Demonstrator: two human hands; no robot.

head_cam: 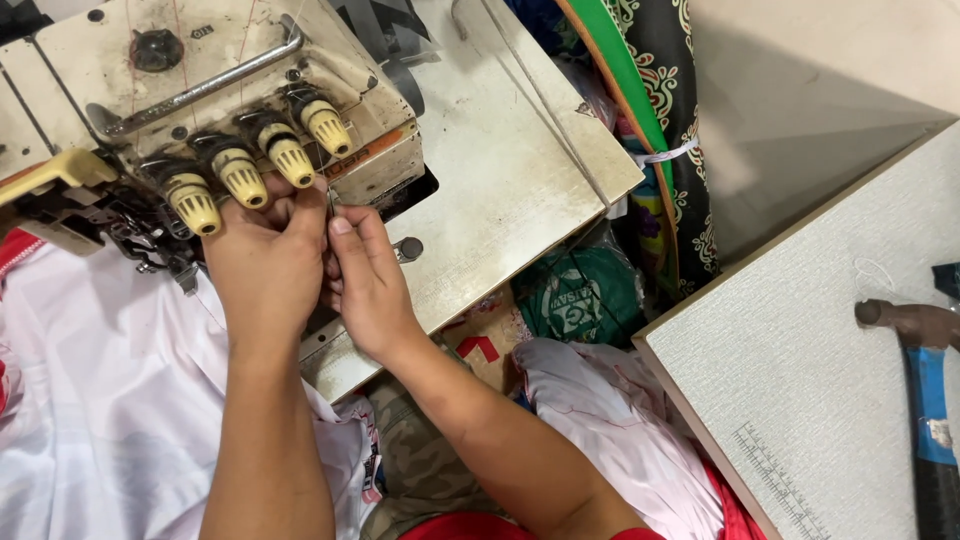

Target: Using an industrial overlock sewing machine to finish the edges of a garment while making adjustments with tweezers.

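Both my hands meet at the front of a worn cream overlock sewing machine [200, 70], just below its row of yellow tension knobs [243, 175]. My left hand [262, 265] has its fingers curled in, pinching at a thin thread near the machine's front. My right hand [368, 275] pinches the same fine thread between thumb and forefinger, right beside the left. White fabric [90, 400] lies under my left forearm. The thread itself is barely visible.
The machine sits on a scuffed white table [510, 180]. A second pale table [800, 370] stands at right with a printed ruler and a blue-handled hammer [925, 390]. Between them lie bundles of cloth, a green bag [585, 295] and patterned fabric [670, 90].
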